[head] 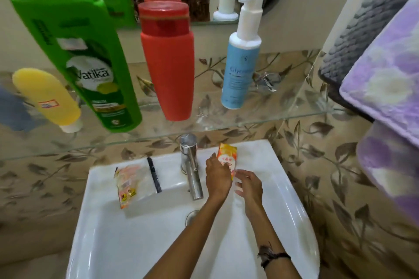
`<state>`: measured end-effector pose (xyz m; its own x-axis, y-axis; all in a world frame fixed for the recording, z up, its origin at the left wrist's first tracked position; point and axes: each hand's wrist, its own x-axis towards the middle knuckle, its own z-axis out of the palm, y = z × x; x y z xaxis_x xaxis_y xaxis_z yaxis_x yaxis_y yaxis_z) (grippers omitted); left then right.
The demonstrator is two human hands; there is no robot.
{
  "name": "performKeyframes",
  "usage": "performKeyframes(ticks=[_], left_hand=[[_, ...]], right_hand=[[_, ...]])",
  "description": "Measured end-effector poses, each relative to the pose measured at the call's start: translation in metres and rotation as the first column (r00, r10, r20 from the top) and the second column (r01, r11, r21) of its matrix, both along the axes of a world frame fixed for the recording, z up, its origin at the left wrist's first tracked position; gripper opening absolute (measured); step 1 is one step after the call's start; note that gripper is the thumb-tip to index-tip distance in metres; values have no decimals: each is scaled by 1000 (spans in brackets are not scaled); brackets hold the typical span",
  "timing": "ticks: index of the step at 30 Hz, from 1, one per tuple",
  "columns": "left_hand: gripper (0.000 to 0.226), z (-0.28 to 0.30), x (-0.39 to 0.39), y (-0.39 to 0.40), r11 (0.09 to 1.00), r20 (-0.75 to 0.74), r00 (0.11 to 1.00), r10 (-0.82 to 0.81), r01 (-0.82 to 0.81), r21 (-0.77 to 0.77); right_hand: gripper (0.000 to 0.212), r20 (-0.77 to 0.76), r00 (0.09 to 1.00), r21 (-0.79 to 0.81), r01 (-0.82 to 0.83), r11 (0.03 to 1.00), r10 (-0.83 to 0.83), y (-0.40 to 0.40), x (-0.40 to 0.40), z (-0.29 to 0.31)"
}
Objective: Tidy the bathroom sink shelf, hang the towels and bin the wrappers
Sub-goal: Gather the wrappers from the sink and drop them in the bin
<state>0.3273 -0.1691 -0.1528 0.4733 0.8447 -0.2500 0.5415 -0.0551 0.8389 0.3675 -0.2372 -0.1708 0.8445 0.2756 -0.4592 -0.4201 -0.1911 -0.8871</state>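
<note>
fingers of my left hand [217, 176] are curled around the orange wrapper [227, 158], pinching its lower half at the back right ledge of the sink [281, 179], just right of the tap [191, 165]. the wrapper stands nearly upright in that grip, long axis running away from me toward the wall, its top edge free above my knuckles. my right hand [248, 182] sits just beside it, fingers loosely spread and holding nothing that i can make out, fingertips close to the wrapper's bottom corner; whether they touch it i cannot tell, the frame is blurred there.

what the next move turns on, as i judge it: the second wrapper [128, 184] lies flat on the left ledge, on the far side of the tap from both my hands, long axis pointing roughly toward me, with a dark slim stick [154, 174] lying next to it. my left hand is the nearer one but it is full; the right one is free yet would have to cross over the tap. so i'd probably pass the orange one to the right first.

above, the glass shelf [283, 118] carries the green bottle [77, 52], red bottle [169, 59], yellow bottle [47, 97] and blue pump bottle [241, 65]. towels [385, 70] hang at the right.
</note>
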Motion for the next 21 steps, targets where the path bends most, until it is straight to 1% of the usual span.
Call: performKeyframes(ticks=[1,2,4,7,9,12,14,17,21], left_hand=[[42,-4,1,4,1000,-47,999,3,-3,-5],[38,-7,1,6,1000,-63,998,3,-3,0],[33,-7,-1,8,999,-17,999,34,-34,-15],[28,5,-11,5,996,113,991,76,-70,-59],[26,17,-23,-6,997,210,975,73,-63,-54],[26,34,-50,-30,998,411,910,53,-36,-50],[27,45,-72,-41,997,485,874,38,-2,-75],[26,59,-107,-42,991,545,833,95,-29,-128],[24,73,-177,-26,980,626,756,193,-173,-94]], right_hand=[[16,-26,1000,10,-5,1000,5,4,2,-3],[19,-40,999,16,-4,1000,4,7,4,-6],[22,-61,998,35,6,999,-3,10,4,-7],[19,-86,996,127,29,991,-18,4,-2,2],[15,-66,998,220,25,975,-11,-10,-12,12],[13,-33,999,337,8,941,3,-39,-32,25],[11,-27,999,404,-11,915,24,-54,-47,37],[18,17,994,443,-101,891,105,-55,-75,57],[20,92,961,441,-275,854,262,-29,-130,85]])
